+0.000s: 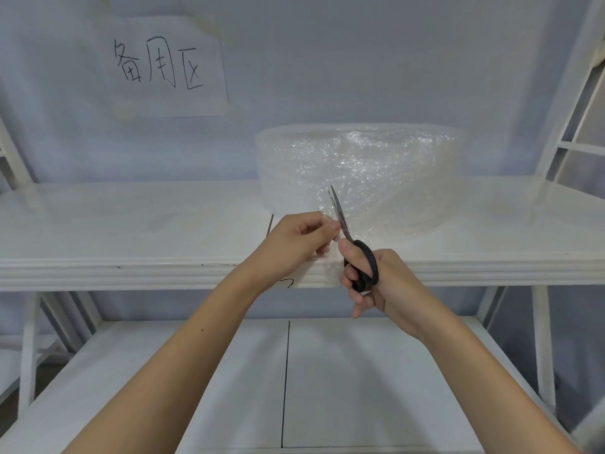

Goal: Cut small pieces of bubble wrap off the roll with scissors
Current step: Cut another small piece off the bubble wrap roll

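Both bare forearms reach forward toward twelve o'clock. The left hand point(296, 239) is loosely curled, thumb and forefinger pinched together. At its four o'clock, the right hand point(371, 280) is closed, thumb uppermost, little finger hanging loose.

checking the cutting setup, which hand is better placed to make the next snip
Right. The right hand grips the black-handled scissors, blades at the loose bubble wrap sheet; the left hand only pinches its edge.

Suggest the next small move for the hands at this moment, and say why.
Probably push the scissors further forward through the sheet. The right hand grips the black handles with the blades nearly closed in the loose bubble wrap, which the left hand pinches just beside them. The sheet still looks joined to the roll.
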A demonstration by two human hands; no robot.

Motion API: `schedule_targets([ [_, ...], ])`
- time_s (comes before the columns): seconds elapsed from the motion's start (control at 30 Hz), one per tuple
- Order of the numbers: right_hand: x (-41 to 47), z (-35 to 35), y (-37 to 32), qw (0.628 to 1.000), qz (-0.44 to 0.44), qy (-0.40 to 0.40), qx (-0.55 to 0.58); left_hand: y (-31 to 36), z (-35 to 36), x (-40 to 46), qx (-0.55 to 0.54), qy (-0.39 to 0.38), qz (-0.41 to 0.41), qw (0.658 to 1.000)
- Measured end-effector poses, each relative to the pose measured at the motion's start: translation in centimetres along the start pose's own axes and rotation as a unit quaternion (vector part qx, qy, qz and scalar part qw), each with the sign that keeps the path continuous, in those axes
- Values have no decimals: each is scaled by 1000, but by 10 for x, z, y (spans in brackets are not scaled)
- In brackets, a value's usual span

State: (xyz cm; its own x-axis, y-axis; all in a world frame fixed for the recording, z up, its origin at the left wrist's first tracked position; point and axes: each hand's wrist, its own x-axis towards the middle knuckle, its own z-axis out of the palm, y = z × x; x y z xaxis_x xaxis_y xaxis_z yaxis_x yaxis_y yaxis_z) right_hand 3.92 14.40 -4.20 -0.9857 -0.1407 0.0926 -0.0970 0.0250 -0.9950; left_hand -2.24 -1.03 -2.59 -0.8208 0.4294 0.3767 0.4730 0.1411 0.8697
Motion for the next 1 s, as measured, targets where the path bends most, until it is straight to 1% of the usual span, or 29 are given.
schedule_targets([
  [0.17,2,1,-1,1000,-1,5,-17,0,-1,0,0,-2,0,1000],
  [0.3,2,1,-4,1000,-3,3,4,0,-1,-1,-10,-13,1,1000],
  [0.5,4,1,-7,1000,-12,1,-1,-1,-1,-1,-20,-20,2,1000],
  [1.0,9,3,-16,1000,-16,-1,4,-6,-4,0,22,-28,6,999],
])
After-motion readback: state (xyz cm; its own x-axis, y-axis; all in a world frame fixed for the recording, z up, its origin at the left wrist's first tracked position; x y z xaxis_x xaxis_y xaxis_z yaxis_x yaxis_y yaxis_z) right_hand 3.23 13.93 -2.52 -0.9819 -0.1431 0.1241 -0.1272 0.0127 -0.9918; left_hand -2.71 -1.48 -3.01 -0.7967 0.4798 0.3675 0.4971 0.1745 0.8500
